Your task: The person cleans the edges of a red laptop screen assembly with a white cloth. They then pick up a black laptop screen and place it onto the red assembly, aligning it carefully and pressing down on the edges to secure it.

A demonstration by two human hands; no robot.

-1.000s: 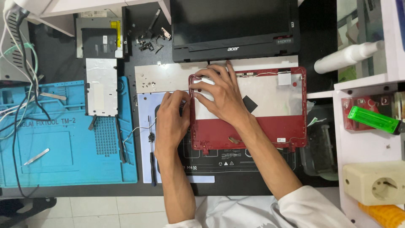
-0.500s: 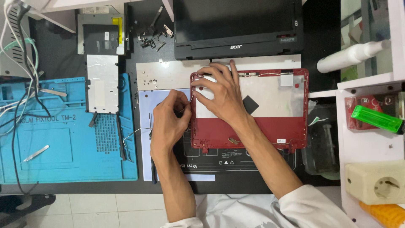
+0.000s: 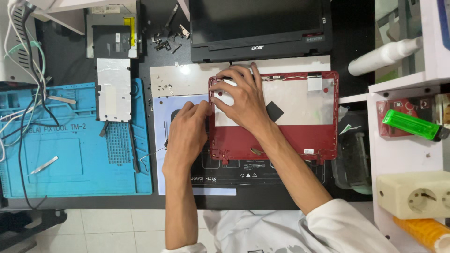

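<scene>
A red laptop lid shell (image 3: 300,136) lies inside-up on the black mat, with a pale foil lining and a black square patch. My right hand (image 3: 239,96) rests palm-down on its upper left corner, fingers spread over the foil. My left hand (image 3: 187,133) sits just left of the shell, its fingertips pinching at the shell's left edge. Whether something small lies between those fingertips is hidden.
A black laptop base (image 3: 258,28) stands behind the shell. A blue repair mat (image 3: 70,154) with tweezers and a metal plate (image 3: 112,89) lies left. Loose screws and brackets (image 3: 166,40) sit at the back. White shelves (image 3: 412,140) at right hold a green lighter, socket block and bottle.
My left hand has shifted slightly right and its fingertips now meet the shell's left edge. My right hand stays on the upper left corner.
</scene>
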